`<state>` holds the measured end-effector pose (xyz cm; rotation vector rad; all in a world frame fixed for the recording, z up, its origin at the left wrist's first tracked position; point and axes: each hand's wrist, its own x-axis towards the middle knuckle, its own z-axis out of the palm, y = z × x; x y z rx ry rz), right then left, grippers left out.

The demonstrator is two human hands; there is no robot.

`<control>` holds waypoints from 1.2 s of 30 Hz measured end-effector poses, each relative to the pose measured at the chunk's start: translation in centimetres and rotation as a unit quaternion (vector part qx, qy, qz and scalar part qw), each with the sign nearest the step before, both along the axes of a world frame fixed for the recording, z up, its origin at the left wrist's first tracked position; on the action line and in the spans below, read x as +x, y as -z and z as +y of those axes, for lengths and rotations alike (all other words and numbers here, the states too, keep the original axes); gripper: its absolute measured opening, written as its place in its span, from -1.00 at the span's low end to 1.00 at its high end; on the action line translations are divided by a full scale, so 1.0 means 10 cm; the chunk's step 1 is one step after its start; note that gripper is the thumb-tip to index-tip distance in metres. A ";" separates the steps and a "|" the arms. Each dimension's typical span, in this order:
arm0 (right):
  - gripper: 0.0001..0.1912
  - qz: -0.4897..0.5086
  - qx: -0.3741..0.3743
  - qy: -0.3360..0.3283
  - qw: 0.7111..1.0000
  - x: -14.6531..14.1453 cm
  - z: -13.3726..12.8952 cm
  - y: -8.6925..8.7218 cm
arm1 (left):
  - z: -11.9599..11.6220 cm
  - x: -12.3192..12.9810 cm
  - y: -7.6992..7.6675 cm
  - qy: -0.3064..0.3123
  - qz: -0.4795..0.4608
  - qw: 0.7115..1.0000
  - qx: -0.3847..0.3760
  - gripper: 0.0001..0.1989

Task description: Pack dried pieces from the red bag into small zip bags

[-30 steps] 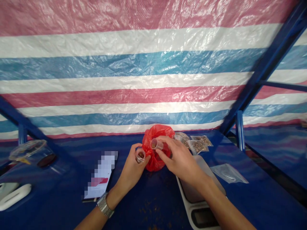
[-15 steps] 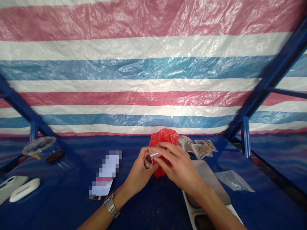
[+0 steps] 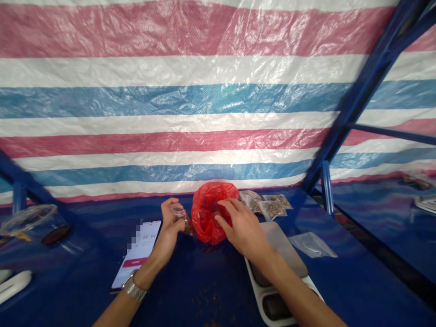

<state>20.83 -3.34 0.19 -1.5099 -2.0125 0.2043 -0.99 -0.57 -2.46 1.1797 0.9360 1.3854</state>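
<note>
My left hand (image 3: 167, 229) holds a small clear plastic cup (image 3: 179, 214) with brown granules in it, just left of the red plastic bag (image 3: 207, 213). My right hand (image 3: 241, 225) is at the bag's right side, with thumb and fingers pressed into the red film. A pale shape shows through the film near my thumb, but the bag hides what it is. Several small clear packets of brown granules (image 3: 272, 206) lie behind my right hand.
A digital kitchen scale (image 3: 277, 268) sits under my right forearm, and a phone (image 3: 136, 254) lies left of my left wrist. An empty-looking zip bag (image 3: 311, 244) lies on the blue tarp-covered table (image 3: 200, 290), with scattered brown bits. A lidded plastic cup (image 3: 34, 225) stands at left.
The small clear cup held in my right hand earlier no longer shows. My left hand has moved left, away from the bag, with its cup. The view has shifted slightly.
</note>
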 end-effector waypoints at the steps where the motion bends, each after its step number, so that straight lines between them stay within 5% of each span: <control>1: -0.69 0.019 0.016 -0.004 1.000 0.00 -0.01 -0.02 | 0.01 -0.01 -0.04 -0.025 0.004 1.000 0.018 -0.39; 4: -0.74 0.087 0.057 -0.051 0.993 -0.02 -0.06 -0.10 | -0.01 -0.01 -0.17 -0.066 0.041 0.994 0.073 -0.41; 9: -0.68 0.224 0.026 -0.160 0.961 -0.16 -0.16 -0.10 | -0.15 0.12 -0.19 0.005 0.102 0.989 0.109 -0.40; 15: -0.77 0.393 -0.018 -0.135 0.909 -0.20 -0.06 -0.02 | -0.24 0.21 -0.03 0.064 0.164 0.976 0.127 -0.18; 20: -0.76 0.410 -0.062 -0.122 0.902 0.22 0.12 -0.12 | -0.24 0.18 0.02 0.068 0.241 0.954 0.163 -0.25; 23: -0.76 0.369 -0.103 -0.133 0.914 0.65 0.15 -0.22 | -0.21 0.12 0.02 0.007 0.341 0.910 0.235 -0.47; 26: -0.79 0.293 -0.197 -0.165 0.921 1.04 0.10 -0.28 | -0.16 0.08 0.00 0.001 0.436 0.832 0.343 -0.64; 30: -0.80 0.149 -0.281 -0.152 0.936 1.24 0.04 -0.26 | -0.15 0.07 -0.05 -0.001 0.510 0.757 0.408 -0.72; 36: -0.71 0.114 -0.207 -0.112 0.965 1.20 0.06 -0.21 | -0.17 0.09 -0.11 0.110 0.601 0.707 0.357 -0.75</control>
